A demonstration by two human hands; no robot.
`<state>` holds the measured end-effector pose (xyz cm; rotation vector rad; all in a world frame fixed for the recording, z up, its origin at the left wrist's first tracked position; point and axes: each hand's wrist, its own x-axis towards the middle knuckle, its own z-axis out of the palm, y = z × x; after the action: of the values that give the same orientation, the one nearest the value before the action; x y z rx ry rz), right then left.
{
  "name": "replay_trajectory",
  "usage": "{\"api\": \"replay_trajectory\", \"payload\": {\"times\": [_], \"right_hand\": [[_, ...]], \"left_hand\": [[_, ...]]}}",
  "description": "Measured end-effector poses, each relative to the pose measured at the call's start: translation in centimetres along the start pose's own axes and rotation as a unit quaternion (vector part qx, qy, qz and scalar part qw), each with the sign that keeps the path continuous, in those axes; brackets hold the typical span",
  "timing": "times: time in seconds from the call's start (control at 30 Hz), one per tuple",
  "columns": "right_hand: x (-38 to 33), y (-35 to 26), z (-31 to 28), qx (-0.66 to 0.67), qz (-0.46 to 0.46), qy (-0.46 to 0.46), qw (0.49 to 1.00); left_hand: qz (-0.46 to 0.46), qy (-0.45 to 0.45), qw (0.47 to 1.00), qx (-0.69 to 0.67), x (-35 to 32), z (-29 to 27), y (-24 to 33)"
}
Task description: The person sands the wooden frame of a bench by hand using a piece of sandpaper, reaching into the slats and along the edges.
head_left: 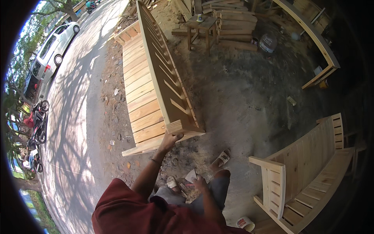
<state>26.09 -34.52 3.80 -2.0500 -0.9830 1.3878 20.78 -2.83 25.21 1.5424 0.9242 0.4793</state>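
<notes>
My left hand (170, 140) grips the near end of the wooden bench (156, 84), which lies ahead and slightly left, its long axis running far-left from me. My right hand (200, 182) is low by my knee, holding a pale sheet (191, 176); its grip is hard to make out.

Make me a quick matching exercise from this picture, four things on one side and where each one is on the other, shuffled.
1 left hand
2 right hand
3 small wooden table
4 silver car

A at the roadside, upper left
B on the end of the long wooden bench
C by the stacked planks, top
D low by the knee, on a pale sheet

Pairs: 1-B, 2-D, 3-C, 4-A
</notes>
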Motion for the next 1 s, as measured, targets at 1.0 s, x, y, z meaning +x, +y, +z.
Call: {"api": "replay_trajectory", "payload": {"times": [1.0], "right_hand": [[18.2, -8.3, -61.3, 0.22, 0.327, 0.103, 0.913]], "left_hand": [[-0.453, 0.304, 0.784, -0.297, 3.6, -1.5, 2.9]]}}
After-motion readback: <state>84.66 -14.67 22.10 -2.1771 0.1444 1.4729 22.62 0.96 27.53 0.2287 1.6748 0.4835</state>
